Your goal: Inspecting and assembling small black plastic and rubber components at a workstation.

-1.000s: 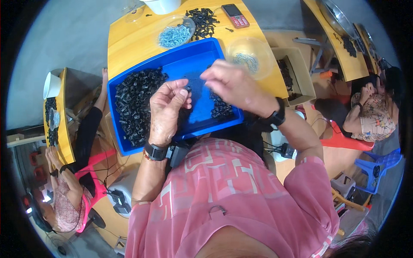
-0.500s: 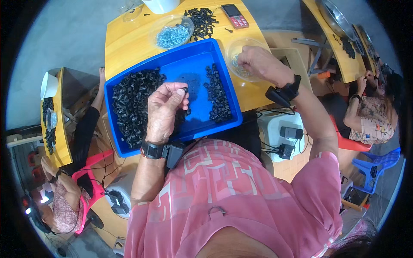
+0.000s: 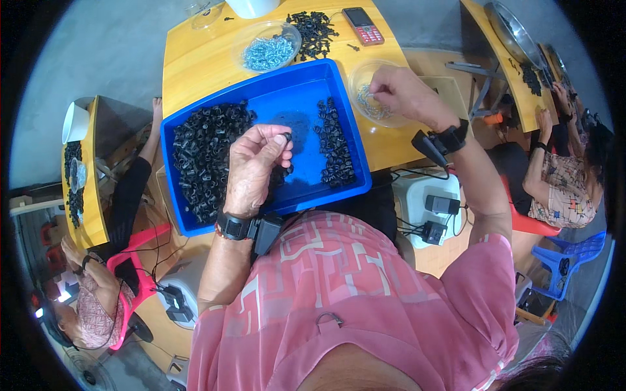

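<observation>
Clock centred on blue tray (image 3: 280, 91), 12 = far side from wearer. Pink patterned shirt (image 3: 339, 274) at 6, nearest. White stool (image 3: 417, 189) at 4, dark power adapters on top.

Left hand (image 3: 253, 163): over tray middle, small black piece (image 3: 287, 137) pinched between thumb and fingers. Tray contents: big heap of black pieces (image 3: 208, 153) at 9, narrower strip (image 3: 335, 146) at 3, mostly bare blue floor between.

Right hand (image 3: 405, 94): at 2, over clear tub (image 3: 353, 79) with small silvery parts inside. Fingers curled together; can't tell if anything is gripped.

Farther out on yellow table (image 3: 199, 68): clear bowl (image 3: 291, 34) of bluish-silver parts at 12, black pile (image 3: 314, 32) at 1, red-and-black phone (image 3: 364, 27) just right of it. White container (image 3: 255, 6) at 12, far edge.

Other people: one at 8, one at 3.
</observation>
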{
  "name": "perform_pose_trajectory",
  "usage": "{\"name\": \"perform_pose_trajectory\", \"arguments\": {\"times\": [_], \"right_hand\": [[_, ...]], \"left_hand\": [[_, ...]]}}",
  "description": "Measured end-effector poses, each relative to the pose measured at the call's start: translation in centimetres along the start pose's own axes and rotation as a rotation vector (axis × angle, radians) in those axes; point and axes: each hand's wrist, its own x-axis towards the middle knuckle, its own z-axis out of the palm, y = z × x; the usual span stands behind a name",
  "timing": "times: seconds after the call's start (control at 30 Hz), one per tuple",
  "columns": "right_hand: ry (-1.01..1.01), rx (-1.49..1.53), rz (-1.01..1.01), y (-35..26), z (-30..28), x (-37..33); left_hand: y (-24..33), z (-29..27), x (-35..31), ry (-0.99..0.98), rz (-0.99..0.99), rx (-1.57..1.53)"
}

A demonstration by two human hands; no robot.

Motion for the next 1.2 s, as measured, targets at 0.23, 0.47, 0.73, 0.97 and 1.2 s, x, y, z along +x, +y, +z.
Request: {"name": "perform_pose_trajectory", "arguments": {"times": [0.23, 0.47, 0.73, 0.97, 1.2], "right_hand": [[-0.061, 0.906, 0.253, -2.1, -0.2, -0.6], [-0.032, 1.161, 0.119, -6.0, 1.6, 0.8], [-0.086, 1.187, 0.026, -6.6, 2.8, 1.5], [-0.099, 1.268, 0.059, -7.2, 3.3, 1.7], [-0.083, 1.287, 0.021, -7.5, 3.9, 1.9]], "left_hand": [[0.0, -0.3, -0.1, -0.021, -0.027, -0.032], [-0.3, -0.4, 0.0, -0.016, -0.009, -0.04], [-0.3, -0.5, 0.1, -0.024, -0.008, -0.074], [-0.4, -0.5, 0.1, -0.026, -0.004, -0.101], [-0.2, -0.5, 0.0, -0.022, -0.005, -0.105]]}}
